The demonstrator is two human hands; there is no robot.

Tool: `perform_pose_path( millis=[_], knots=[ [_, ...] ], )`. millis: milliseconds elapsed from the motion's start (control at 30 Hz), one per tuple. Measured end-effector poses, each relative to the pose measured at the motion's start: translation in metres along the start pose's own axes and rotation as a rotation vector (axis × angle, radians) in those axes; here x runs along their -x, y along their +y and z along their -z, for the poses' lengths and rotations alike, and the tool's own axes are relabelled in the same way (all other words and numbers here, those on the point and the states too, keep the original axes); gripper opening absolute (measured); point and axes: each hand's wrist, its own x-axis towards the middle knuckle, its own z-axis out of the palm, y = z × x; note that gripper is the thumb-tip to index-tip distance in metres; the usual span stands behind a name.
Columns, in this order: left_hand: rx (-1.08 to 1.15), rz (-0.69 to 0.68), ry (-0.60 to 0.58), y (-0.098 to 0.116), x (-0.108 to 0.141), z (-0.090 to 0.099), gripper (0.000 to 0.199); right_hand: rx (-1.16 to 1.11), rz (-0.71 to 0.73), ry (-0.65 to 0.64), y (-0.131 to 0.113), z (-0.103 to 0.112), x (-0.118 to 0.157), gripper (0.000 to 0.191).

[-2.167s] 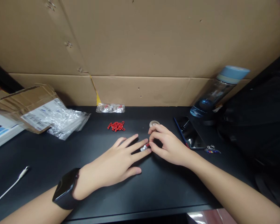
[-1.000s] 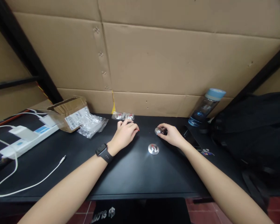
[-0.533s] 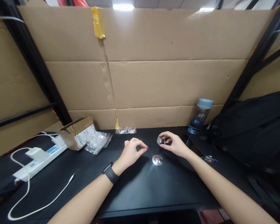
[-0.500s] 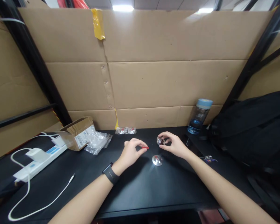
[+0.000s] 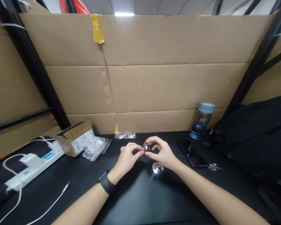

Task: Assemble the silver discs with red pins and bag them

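Note:
My left hand (image 5: 130, 156), with a dark watch on its wrist, pinches a small red piece (image 5: 135, 151) between thumb and fingers. Right beside it, my right hand (image 5: 160, 152) grips a shiny round metal disc (image 5: 146, 146) by its edge, tilted up. The fingertips of both hands meet or nearly meet at the disc's lower edge. A second silver disc (image 5: 158, 168) with a red mark lies on the black table just below my right hand.
Two wrapped discs (image 5: 125, 135) lie by the cardboard wall. To the left are an opened box (image 5: 76, 139), clear plastic wrap (image 5: 96, 147) and a white power strip (image 5: 35, 170) with cables. A bottle (image 5: 202, 121), a phone (image 5: 192, 153), keys and a black bag (image 5: 255, 134) are at right.
My right hand has moved left with the disc, up to the fingertips of my left hand. The phone is now more fully in view. The camera view has shifted slightly.

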Motion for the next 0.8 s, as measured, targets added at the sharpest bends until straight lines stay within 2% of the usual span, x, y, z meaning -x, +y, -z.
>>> perform_pose_path(
  millis=[200,367,533,633,800],
  knots=[
    [-0.016,-0.046,0.009,0.003,0.001,-0.003,0.008,0.024,0.064,0.037,0.004,-0.013,0.022,0.036],
    [0.039,-0.076,0.034,0.005,0.003,-0.006,0.007,0.069,0.076,0.056,-0.001,-0.015,0.021,0.037],
    [0.049,-0.068,0.067,0.011,0.004,-0.005,0.007,0.019,0.053,0.042,-0.004,-0.011,0.021,0.037],
    [-0.066,-0.106,0.098,0.017,0.007,-0.003,0.008,-0.033,0.034,0.047,-0.004,-0.011,0.022,0.038],
    [-0.366,-0.272,0.199,0.025,0.014,-0.002,0.011,-0.064,0.002,0.046,-0.001,-0.013,0.024,0.038]
  ],
)
